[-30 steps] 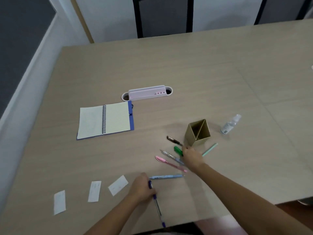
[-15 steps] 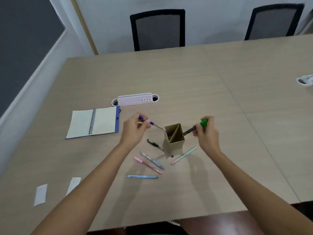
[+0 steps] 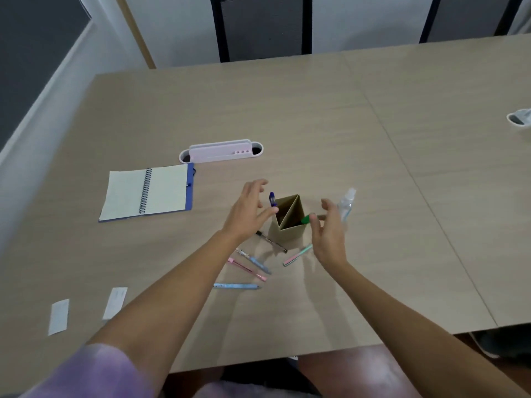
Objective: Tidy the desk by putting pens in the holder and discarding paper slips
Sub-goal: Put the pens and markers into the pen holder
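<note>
A tan square pen holder (image 3: 287,234) with a diagonal divider stands mid-table. A blue pen (image 3: 272,199) sticks up from its left compartment and a green-capped pen (image 3: 307,218) leans out of its right one. My left hand (image 3: 249,211) is just left of the holder, fingers spread, holding nothing. My right hand (image 3: 328,234) is just right of it, also spread and empty. On the table in front lie a black pen (image 3: 271,241), a mint-pink pen (image 3: 297,255), a light blue pen (image 3: 255,261), a pink pen (image 3: 247,269) and another blue pen (image 3: 237,286). Two paper slips (image 3: 59,316) (image 3: 115,303) lie near left.
An open spiral notebook (image 3: 148,192) lies left of the holder. A lilac cable-port cover (image 3: 220,152) sits behind it. A small clear spray bottle (image 3: 346,203) lies just right of my right hand. A white object (image 3: 519,120) is at the far right edge. Chairs stand behind the table.
Both hands have let go of their pens, which now stand in the holder; fingers have opened and drawn back from it. The view has tilted slightly down.
</note>
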